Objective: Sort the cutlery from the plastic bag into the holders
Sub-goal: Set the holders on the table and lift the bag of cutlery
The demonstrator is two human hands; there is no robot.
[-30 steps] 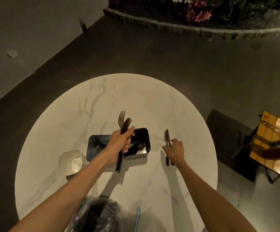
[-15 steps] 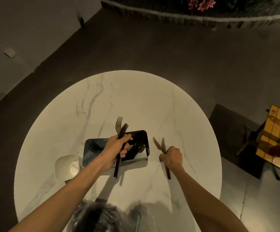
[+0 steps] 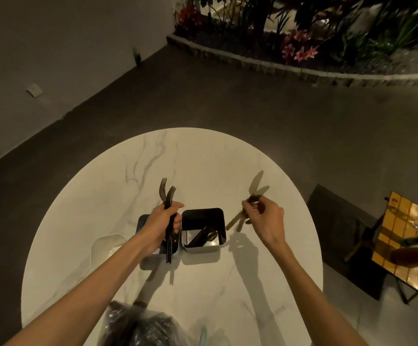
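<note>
My left hand (image 3: 161, 222) is shut on two dark forks (image 3: 167, 196), tines up, their handles hanging in front of the left black holder (image 3: 143, 221). My right hand (image 3: 265, 221) is shut on two blurred knives (image 3: 256, 187), blades fanned up and away, just right of the right black holder (image 3: 204, 213). That right holder has dark cutlery lying inside. The plastic bag (image 3: 140, 325) with dark cutlery sits at the near table edge between my forearms.
A round white marble table (image 3: 203, 158) carries everything. A white square holder (image 3: 108, 243) stands left of the black ones. A yellow tiled side table (image 3: 407, 221) with bottles is on the right, a planter border behind.
My right hand has lifted and swung the knives to the right, blades now pointing up and away. The head view has tilted up. The left hand keeps its forks over the holders.
</note>
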